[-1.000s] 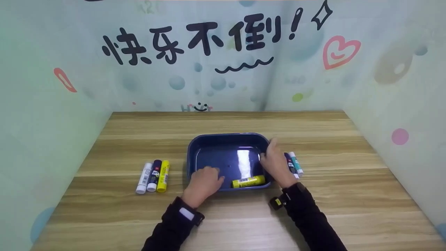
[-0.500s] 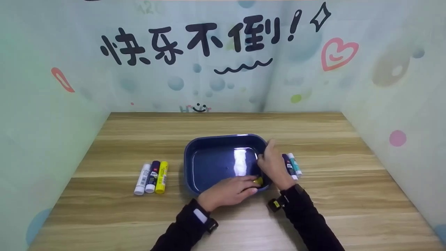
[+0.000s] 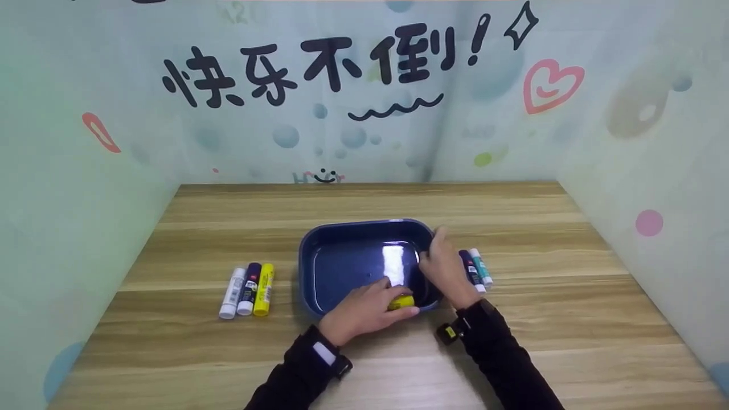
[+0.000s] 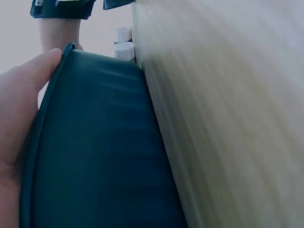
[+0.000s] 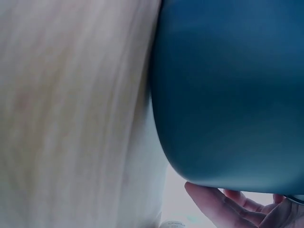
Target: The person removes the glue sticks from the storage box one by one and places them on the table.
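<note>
A dark blue plastic basin (image 3: 342, 262) sits on the wooden table in the head view. My left hand (image 3: 364, 310) reaches over its front rim and holds a yellow glue stick (image 3: 402, 302) on the inside near the front right corner, fingers covering part of it. The right rim is gripped by my right hand (image 3: 447, 269), thumb side toward the inside. The left wrist view has the basin's outer wall (image 4: 99, 142) with my left thumb over the rim; the glue stick is hidden there. In the right wrist view, my right fingers (image 5: 213, 204) touch the outer wall.
Left of the basin lie a white glue stick (image 3: 232, 293), a dark one (image 3: 249, 289) and a yellow one (image 3: 264, 289), side by side. To the right, partly behind my right hand, lie a dark glue stick (image 3: 470, 270) and a teal-and-white one (image 3: 482, 266).
My left hand has moved right inside the basin and taken hold of the yellow glue stick, then shifted it slightly left. The basin has moved slightly left; my right hand keeps its hold on the rim.
</note>
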The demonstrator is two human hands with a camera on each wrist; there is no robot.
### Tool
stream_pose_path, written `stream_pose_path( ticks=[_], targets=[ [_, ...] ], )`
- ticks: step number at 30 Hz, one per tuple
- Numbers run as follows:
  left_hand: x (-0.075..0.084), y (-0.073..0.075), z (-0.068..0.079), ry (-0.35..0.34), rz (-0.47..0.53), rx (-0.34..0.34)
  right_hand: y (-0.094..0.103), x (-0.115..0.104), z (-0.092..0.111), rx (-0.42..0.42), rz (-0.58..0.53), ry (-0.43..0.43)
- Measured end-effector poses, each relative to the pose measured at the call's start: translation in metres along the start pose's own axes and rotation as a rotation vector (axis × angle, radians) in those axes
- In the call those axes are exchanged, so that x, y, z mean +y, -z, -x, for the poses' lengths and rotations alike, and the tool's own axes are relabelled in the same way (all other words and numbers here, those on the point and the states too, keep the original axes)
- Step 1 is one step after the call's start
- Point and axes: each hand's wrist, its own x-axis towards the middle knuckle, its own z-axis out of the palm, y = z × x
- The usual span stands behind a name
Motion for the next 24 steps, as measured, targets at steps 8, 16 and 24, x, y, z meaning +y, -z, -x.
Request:
stream_pose_path(
  ticks=[8, 16, 24],
  targets=[
    [-0.004, 0.016, 0.007, -0.064, -0.024, 0.031, 0.000, 0.001, -0.001, -0.066, 0.028, -0.041],
    [-0.007, 0.039, 0.016, -0.071, 0.010, 0.036, 0.000, 0.005, -0.001, -0.131, 0.035, -0.043],
    [-0.013, 0.057, 0.024, -0.015, 0.067, 0.062, 0.001, 0.007, -0.001, -0.168, 0.060, -0.007]
  ],
)
